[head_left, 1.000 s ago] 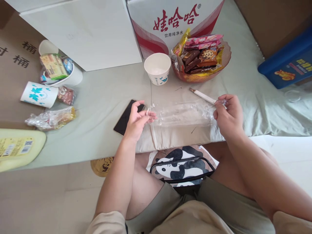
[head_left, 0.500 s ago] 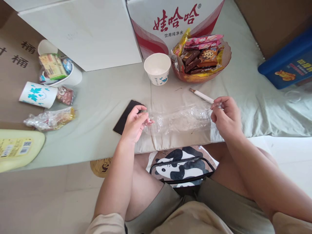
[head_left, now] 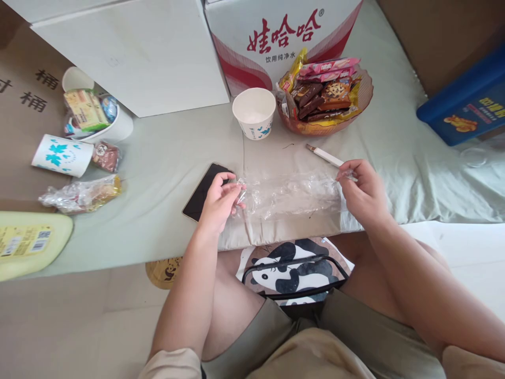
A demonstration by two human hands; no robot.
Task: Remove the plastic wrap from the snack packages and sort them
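Note:
A crinkled clear plastic bag (head_left: 290, 196) lies stretched between my two hands over the cloth-covered table. My left hand (head_left: 219, 202) pinches its left end between thumb and fingers. At the other end, my right hand (head_left: 363, 192) is closed on a gathered bit of the same plastic. A dark phone (head_left: 200, 193) lies flat beside and partly under my left hand. Just beyond my right hand rests a thin white stick-like tool (head_left: 325, 156) with a brown tip, its near end close to my fingers.
A white paper cup (head_left: 254, 118) and a glass bowl (head_left: 366, 102) of wrapped snacks stand at the back, before a printed carton (head_left: 252, 68). On the left are a tipped paper cup (head_left: 59, 155), wrapped snacks (head_left: 84, 193) and a yellow-green bottle (head_left: 39, 247). A blue container (head_left: 453, 116) stands right.
Both hands keep their grip on the plastic. My left fingers have shifted slightly on its end, and my right hand has moved slightly nearer and left. The other things stay put.

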